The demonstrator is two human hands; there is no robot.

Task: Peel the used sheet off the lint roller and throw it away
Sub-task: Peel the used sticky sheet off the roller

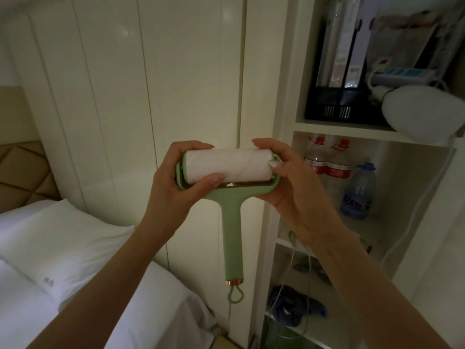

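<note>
I have both hands up in front of me with the lint roller (227, 167) held between them, roll horizontal, green handle hanging straight down to a copper collar and a small loop. My left hand (173, 187) is wrapped around the left end of the roll, thumb pressed on the white sheet (226, 163) near its lower edge, fingers curled over the top. My right hand (281, 177) is closed on the right end cap and frame, thumb tip resting on the sheet's right edge. I cannot make out a lifted corner on the sheet; it lies wrapped on the roll.

Below and to my left the bed (75, 285) with its white pillow (57, 238) comes close under my left forearm; there is a small dark mark on the pillowcase, too small to read. Open air sits between my forearms and around the handle.

Behind the roller stand white wardrobe panels (151, 84). To the right, open shelves (339, 127) hold water bottles (327, 162) with red labels I cannot read, a larger blue-capped bottle (359, 192), black file holders (337, 71), a power strip (407, 71) and a white rounded object (422, 109) jutting past the shelf edge. Cables (302, 273) trail down the lower shelves.
</note>
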